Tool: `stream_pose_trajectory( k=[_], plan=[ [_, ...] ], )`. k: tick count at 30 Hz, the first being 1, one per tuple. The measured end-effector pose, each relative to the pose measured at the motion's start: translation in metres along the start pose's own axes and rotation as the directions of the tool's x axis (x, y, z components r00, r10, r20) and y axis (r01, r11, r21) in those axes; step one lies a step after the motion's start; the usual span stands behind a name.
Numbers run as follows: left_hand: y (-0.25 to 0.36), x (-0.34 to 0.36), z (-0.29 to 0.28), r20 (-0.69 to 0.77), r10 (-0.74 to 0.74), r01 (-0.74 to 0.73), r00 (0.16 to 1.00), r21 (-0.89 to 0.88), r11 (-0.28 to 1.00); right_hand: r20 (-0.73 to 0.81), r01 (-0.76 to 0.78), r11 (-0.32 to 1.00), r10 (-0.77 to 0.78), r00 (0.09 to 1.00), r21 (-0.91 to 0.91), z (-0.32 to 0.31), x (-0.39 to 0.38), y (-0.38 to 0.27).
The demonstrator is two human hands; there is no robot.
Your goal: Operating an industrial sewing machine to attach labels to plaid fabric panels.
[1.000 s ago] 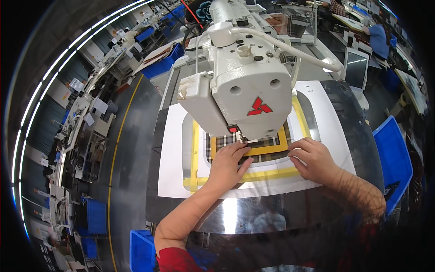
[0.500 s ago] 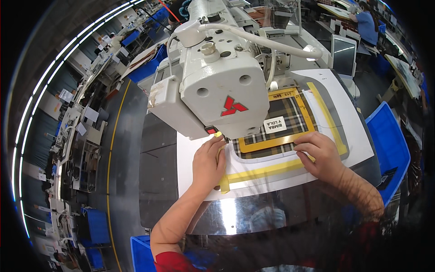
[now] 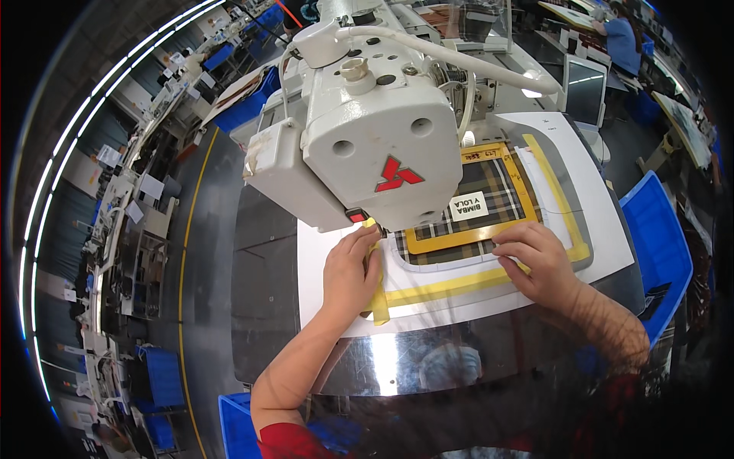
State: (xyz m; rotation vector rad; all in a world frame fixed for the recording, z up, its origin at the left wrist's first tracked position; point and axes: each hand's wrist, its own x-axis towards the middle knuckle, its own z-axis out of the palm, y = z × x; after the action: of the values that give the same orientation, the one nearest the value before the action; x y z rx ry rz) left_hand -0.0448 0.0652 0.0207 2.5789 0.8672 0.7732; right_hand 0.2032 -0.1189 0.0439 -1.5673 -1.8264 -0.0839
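A plaid fabric piece (image 3: pixel 489 183) with a small white label (image 3: pixel 469 206) lies under a yellow frame (image 3: pixel 468 239), on a sheet edged with yellow tape (image 3: pixel 459 288). The large white sewing machine head (image 3: pixel 382 145) hides the left part of the fabric and frame. My left hand (image 3: pixel 352 271) rests at the sheet's left edge by the tape, fingers extended forward beneath the machine head; its fingertips are partly hidden. My right hand (image 3: pixel 541 268) is at the frame's near right corner, fingers loosely bent, thumb apart, with nothing visible between them.
White paper (image 3: pixel 321 298) lies under the sheet. A shiny metal plate (image 3: pixel 428 359) forms the near edge of the machine bed. Blue bins stand at the right (image 3: pixel 657 245) and lower left (image 3: pixel 235 417). A screen (image 3: pixel 585 92) is behind at the right. A co-worker (image 3: pixel 621 42) sits farther off.
The view has shifted slightly. Both hands, the frame and the fabric keep nearly the same places relative to each other.
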Motion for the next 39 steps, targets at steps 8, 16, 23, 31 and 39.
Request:
stream_pose_trajectory(
  k=[8,16,23,31,39],
  plan=[
    [-0.008,0.007,-0.012,0.043,-0.222,0.226,0.974,-0.250,0.942,0.122,0.108,0.994,-0.104,0.987,-0.029,0.037,0.043,0.010],
    [-0.022,0.005,-0.031,-0.213,-0.391,0.138,0.895,-0.701,0.699,0.192,0.091,0.993,-0.076,0.978,-0.073,0.049,0.043,0.018],
    [0.000,0.015,-0.009,-0.329,-0.166,-0.124,0.930,-0.703,0.700,0.274,0.019,0.996,0.005,0.962,-0.084,0.050,0.036,0.022],
    [-0.002,0.024,-0.032,-0.348,-0.193,-0.118,0.918,-0.702,0.703,0.232,0.056,0.992,-0.029,0.972,-0.111,0.053,0.054,-0.001],
    [-0.003,0.026,-0.033,-0.404,-0.191,-0.131,0.895,-0.646,0.752,0.242,0.097,0.984,-0.058,0.969,-0.152,0.060,0.053,0.002]
  ],
)
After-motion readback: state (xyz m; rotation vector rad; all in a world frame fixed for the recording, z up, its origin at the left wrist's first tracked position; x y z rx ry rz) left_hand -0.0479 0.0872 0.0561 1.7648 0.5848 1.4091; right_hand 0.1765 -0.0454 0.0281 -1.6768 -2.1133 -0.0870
